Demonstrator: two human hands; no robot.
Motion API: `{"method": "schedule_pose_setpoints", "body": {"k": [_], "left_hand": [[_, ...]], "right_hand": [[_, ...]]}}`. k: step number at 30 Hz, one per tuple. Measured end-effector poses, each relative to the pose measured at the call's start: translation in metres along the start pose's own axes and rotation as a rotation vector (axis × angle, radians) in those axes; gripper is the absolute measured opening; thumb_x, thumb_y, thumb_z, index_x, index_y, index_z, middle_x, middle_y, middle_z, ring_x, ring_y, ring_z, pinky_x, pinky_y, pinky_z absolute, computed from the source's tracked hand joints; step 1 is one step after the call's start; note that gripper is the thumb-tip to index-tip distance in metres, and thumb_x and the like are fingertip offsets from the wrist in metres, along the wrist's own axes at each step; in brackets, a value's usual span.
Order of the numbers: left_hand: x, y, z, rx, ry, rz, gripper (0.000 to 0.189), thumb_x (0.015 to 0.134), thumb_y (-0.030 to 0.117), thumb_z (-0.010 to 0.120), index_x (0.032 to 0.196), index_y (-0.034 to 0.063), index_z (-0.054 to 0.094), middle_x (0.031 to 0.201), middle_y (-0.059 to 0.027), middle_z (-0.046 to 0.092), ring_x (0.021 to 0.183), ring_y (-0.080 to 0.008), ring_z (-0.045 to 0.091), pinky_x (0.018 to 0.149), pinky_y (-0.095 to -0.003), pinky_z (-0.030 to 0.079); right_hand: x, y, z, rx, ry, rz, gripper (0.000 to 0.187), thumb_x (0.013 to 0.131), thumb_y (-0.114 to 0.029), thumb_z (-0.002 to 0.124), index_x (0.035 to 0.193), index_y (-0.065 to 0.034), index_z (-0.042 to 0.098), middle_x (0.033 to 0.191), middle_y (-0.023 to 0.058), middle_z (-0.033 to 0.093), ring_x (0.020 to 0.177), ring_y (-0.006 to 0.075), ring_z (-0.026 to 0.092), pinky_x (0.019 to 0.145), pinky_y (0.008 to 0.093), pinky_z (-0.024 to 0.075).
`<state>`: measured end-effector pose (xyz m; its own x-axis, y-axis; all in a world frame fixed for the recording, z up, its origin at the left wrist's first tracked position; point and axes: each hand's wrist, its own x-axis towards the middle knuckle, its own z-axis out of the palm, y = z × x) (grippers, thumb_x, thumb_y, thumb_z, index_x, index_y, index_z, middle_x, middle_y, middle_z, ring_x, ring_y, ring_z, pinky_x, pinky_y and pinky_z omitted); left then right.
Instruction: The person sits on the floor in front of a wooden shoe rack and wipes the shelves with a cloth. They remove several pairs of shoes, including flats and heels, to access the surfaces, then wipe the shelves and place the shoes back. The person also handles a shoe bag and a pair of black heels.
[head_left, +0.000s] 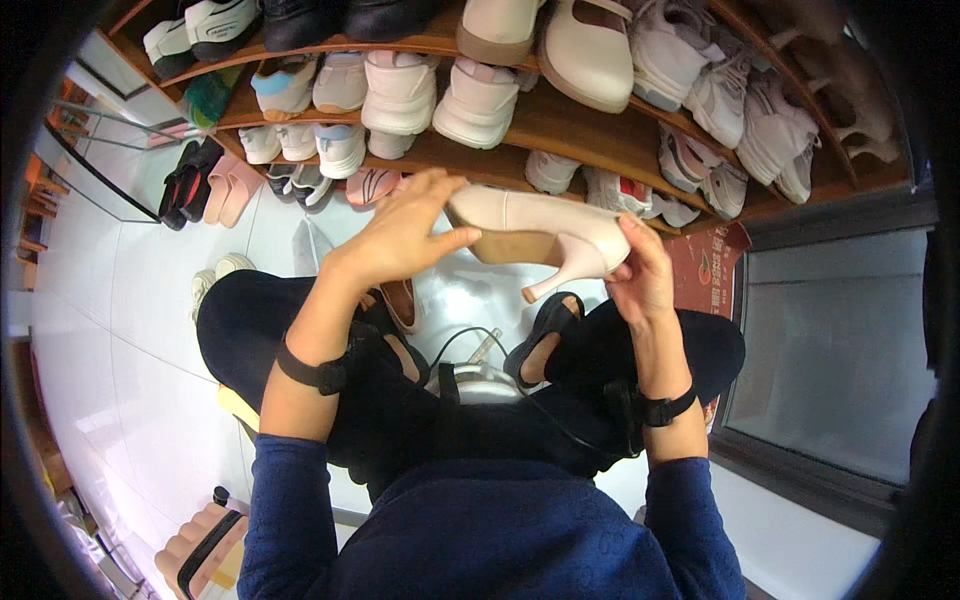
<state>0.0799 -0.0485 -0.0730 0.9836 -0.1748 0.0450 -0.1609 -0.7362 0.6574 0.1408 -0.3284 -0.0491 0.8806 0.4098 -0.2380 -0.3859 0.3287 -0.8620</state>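
A pale beige high-heeled pump (536, 217) is held sideways before me, its tan sole and slim heel facing me. My right hand (645, 262) grips it at the heel end, thumb on the back of the upper. At the toe is my left hand (397, 232), fingers over the top and thumb beside the sole; the hand hides the toe tip. On the floor below my left wrist stands another light shoe with a brown inside (401, 304), partly covered by my arm.
A wooden shoe rack (592, 142) with several rows of mostly white shoes stands close in front. Black slippers (187, 184) and pink slippers (225, 187) lie on the floor at left. A dark-framed panel (832, 352) is at right. A cable (457, 334) runs between my feet.
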Motion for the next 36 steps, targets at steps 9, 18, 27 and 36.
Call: {"method": "schedule_pose_setpoints", "body": {"k": [9, 18, 27, 36], "left_hand": [[0.014, 0.011, -0.007, -0.659, 0.126, -0.114, 0.078, 0.083, 0.044, 0.071, 0.140, 0.0034, 0.037, 0.125, -0.0168, 0.049, 0.108, -0.0254, 0.057, 0.091, -0.0365, 0.049], [0.018, 0.035, -0.019, -0.940, 0.382, -0.062, 0.061, 0.077, 0.025, 0.081, 0.121, 0.0017, 0.046, 0.103, -0.0121, 0.063, 0.095, -0.0170, 0.062, 0.077, -0.0261, 0.052], [0.017, 0.034, -0.026, -0.934, 0.494, -0.080, 0.042, 0.084, 0.022, 0.075, 0.116, 0.0022, 0.055, 0.084, -0.0024, 0.061, 0.066, -0.0032, 0.053, 0.053, -0.0188, 0.043], [0.011, 0.028, -0.024, -1.050, 0.474, -0.086, 0.035, 0.100, 0.024, 0.048, 0.129, 0.0033, 0.048, 0.104, -0.0028, 0.057, 0.088, -0.0090, 0.056, 0.074, -0.0227, 0.048]], "right_hand": [[-0.015, -0.037, -0.011, 0.245, 0.109, -0.164, 0.029, 0.088, -0.022, 0.061, 0.100, 0.0035, 0.060, 0.080, 0.0054, 0.063, 0.045, 0.0025, 0.036, 0.041, 0.0139, 0.0329], [-0.012, -0.031, -0.016, 0.571, -0.073, 0.021, 0.045, 0.090, -0.031, 0.060, 0.114, 0.0072, 0.055, 0.108, 0.0194, 0.065, 0.095, 0.0267, 0.066, 0.087, 0.0406, 0.0552], [-0.009, -0.019, -0.013, 0.551, 0.084, 0.071, 0.054, 0.087, -0.046, 0.061, 0.115, -0.0010, 0.054, 0.095, 0.0129, 0.065, 0.056, 0.0138, 0.051, 0.044, 0.0237, 0.0418], [-0.010, -0.013, -0.014, 0.479, -0.001, 0.002, 0.061, 0.086, -0.049, 0.061, 0.121, -0.0007, 0.051, 0.105, 0.0147, 0.064, 0.076, 0.0203, 0.064, 0.049, 0.0259, 0.0487]]}}
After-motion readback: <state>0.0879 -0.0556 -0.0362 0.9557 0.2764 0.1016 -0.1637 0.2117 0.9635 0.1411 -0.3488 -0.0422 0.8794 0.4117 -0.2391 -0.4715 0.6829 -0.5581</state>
